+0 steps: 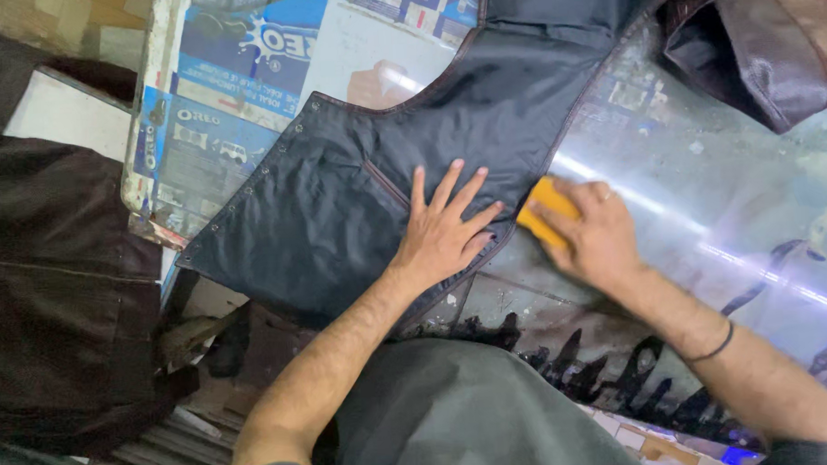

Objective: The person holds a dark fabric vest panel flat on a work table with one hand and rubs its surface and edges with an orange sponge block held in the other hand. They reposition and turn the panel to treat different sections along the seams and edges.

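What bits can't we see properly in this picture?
- Yellow pad, head view: mostly covered by the right hand, so its full shape is hidden.
- Dark garment panel: its top is cut off by the picture edge, and part lies under the left hand.
- Brown leather piece: cut off at the top right corner.

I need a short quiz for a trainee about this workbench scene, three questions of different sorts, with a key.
1. True or false: the left hand lies flat, fingers spread, on the dark lining panel.
2. What does the right hand press at the panel's edge? A) scissors B) yellow sponge C) brush
3. What lies at the top right of the shiny table?

Key: 1 true; 2 B; 3 a brown leather garment.
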